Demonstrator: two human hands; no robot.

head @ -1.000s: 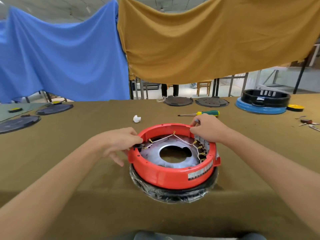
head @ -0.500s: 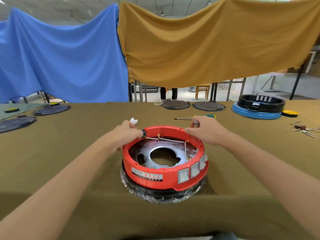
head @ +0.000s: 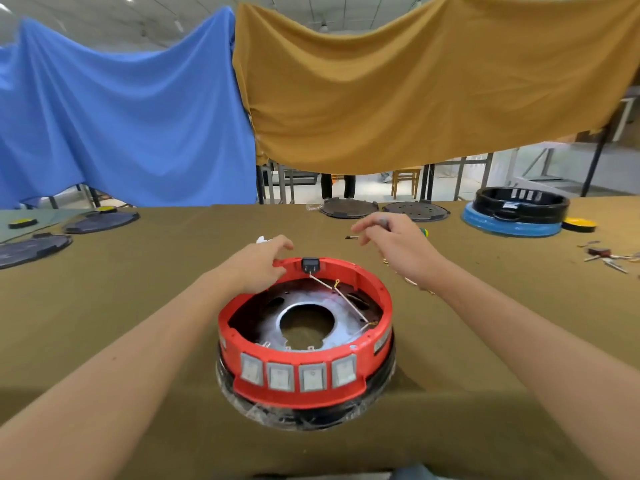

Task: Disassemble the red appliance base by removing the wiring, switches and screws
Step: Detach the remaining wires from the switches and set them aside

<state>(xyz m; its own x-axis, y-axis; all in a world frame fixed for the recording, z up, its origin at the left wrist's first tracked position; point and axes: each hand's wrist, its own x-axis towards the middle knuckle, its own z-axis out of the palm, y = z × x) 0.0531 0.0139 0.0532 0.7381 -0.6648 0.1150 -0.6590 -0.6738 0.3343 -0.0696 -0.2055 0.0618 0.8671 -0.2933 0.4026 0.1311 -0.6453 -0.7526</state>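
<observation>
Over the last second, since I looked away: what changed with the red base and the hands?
The red base was turned, so its four switches now face the person and the black socket sits at the far side. The right hand let go and lifted off; the left hand still rests on the rim. The wires remain inside.

The red appliance base (head: 304, 344) is now seen turned further round, so that its four grey switches (head: 298, 375) face the camera and the black socket (head: 310, 265) lies at the far rim. The right hand (head: 398, 245) is lifted off the rim and held above the worktop (head: 121, 306), fingers loosely spread. The left hand (head: 258, 266) is shifted along the far-left rim.
</observation>
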